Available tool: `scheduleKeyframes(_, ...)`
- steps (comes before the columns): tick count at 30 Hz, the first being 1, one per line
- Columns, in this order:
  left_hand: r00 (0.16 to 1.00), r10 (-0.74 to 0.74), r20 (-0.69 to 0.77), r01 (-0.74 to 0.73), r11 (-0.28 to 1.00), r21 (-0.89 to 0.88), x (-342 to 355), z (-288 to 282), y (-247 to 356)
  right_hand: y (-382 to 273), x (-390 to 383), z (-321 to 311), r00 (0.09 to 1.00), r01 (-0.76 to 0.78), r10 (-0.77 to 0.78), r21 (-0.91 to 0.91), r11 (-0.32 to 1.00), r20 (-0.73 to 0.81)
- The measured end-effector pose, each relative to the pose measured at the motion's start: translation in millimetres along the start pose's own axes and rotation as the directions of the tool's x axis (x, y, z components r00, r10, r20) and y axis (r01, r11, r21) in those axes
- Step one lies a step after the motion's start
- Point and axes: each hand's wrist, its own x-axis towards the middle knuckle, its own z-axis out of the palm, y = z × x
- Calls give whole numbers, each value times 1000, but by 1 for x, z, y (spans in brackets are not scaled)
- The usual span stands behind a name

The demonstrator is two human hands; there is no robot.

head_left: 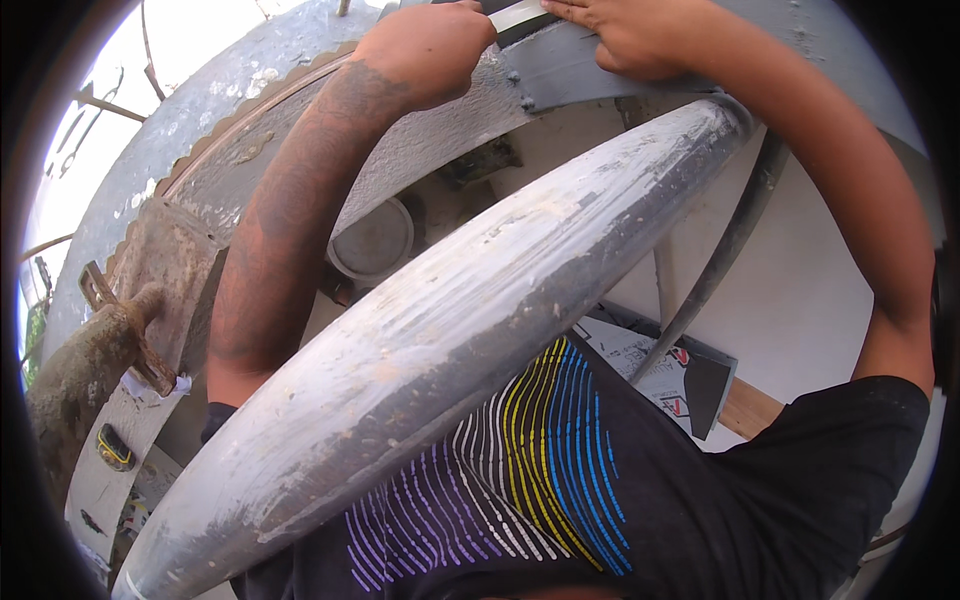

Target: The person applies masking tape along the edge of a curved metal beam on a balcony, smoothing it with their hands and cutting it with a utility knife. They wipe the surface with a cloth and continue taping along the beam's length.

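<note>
At the top of the head view, my left hand (432, 48) is closed, its fingers mostly turned away from me. A pale flat strip (520, 14) runs from beside it to my right hand (645, 35). My right fingers reach leftward onto the strip's end, with the thumb tucked lower. What my left fingers grip is hidden. The strip lies along a dark slot at the top of a grey painted metal beam (575, 72). Both arms are raised and reach past a thick, scuffed grey-white pole (430, 350) that slants across my chest.
Corrugated metal sheet (200, 120) edges the left side. A rusty pipe (85, 365) with a clamp stands at lower left, near a yellow-and-black tape measure (115, 448) on a ledge. Below are a round pale bucket (372, 240), a dark slanting tube (715, 265) and a printed panel (640, 365).
</note>
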Motion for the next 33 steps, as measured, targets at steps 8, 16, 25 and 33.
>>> scheduleKeyframes(8, 957, 11, -291, -87, 964, -251, -36, 4, -26, -4, -5, -6, 1000, -17, 18, -21, 1000, 19)
scheduleKeyframes(16, 981, -5, -193, 18, 998, 63, -47, 1, -21, -1, -8, -7, 1000, -12, 13, -29, 1000, 20)
scheduleKeyframes(25, 991, 98, -93, -61, 939, 340, -26, 7, -22, -2, -7, -9, 1000, -14, 14, -15, 1000, 7)
scheduleKeyframes(33, 945, -165, 281, 92, 963, 255, 6, -20, 8, -2, -5, -8, 1000, -7, 7, -22, 1000, -5)
